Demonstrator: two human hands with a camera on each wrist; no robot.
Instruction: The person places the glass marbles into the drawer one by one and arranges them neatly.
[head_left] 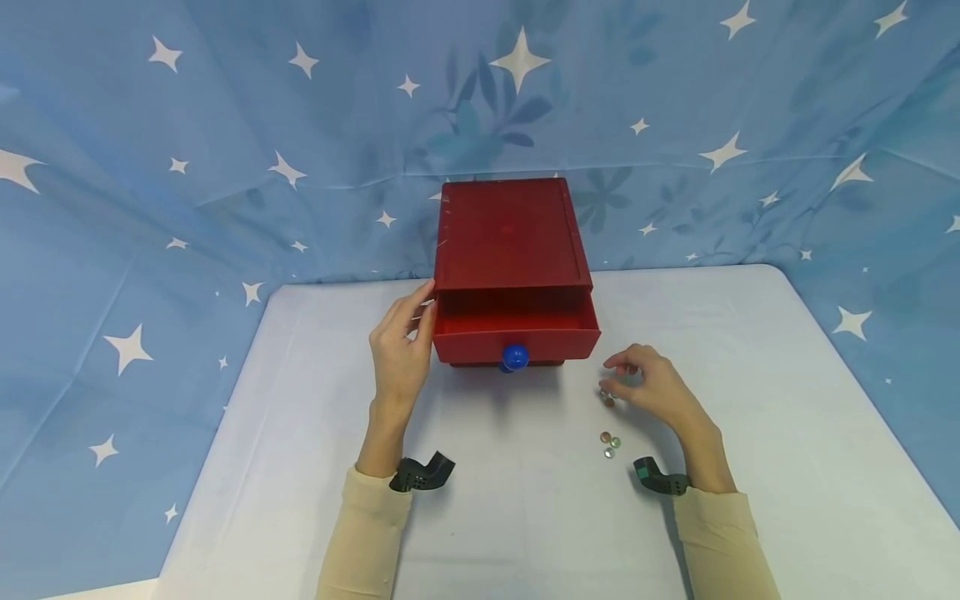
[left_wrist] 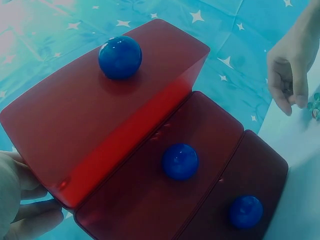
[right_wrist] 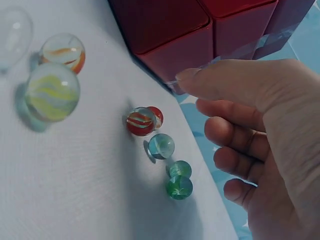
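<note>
A red cabinet has its top drawer pulled out, with a round blue knob on the front. Against the cabinet's left side rest the fingers of my left hand. My right hand hovers right of the drawer, just over a cluster of marbles. In the right wrist view its thumb and bent fingers are apart, nothing between them. Red-streaked, clear and green marbles lie below that hand. Nearer the wrist are a yellow-streaked marble and an orange-streaked one.
Two lower drawers, each with a blue knob, are pushed in. A second group of 3 marbles lies on the white table. Behind the cabinet hangs a blue cloth with stars.
</note>
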